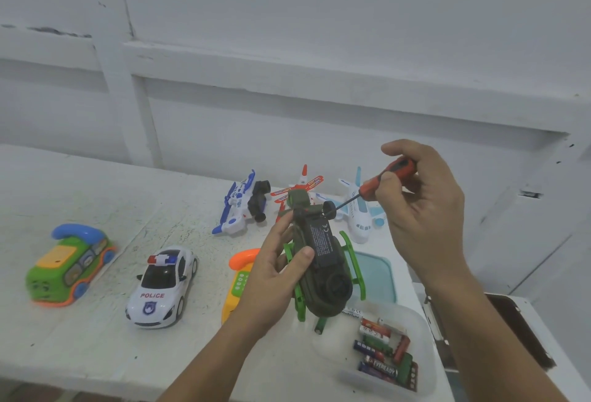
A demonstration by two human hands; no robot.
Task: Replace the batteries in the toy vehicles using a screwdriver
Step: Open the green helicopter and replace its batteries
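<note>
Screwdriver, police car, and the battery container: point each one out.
screwdriver (388, 176): head view, on the red-and-black handle held in the right hand.
police car (161, 286): head view, on the windscreen, just above the white hood.
battery container (427, 369): head view, on its translucent right wall.

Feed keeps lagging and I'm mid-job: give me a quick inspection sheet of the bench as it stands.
Surface: white table, scuffed.
Job's things: green helicopter belly-up; screwdriver tip at its underside; tub of batteries near right.
Clutter: police car, green phone car, orange phone toy, blue-white plane, red-white plane, light-blue plane, teal-rimmed lid.
Hands: left hand grips helicopter; right hand holds screwdriver.
Cables: nothing seen.
Surroundings: white wall.
</note>
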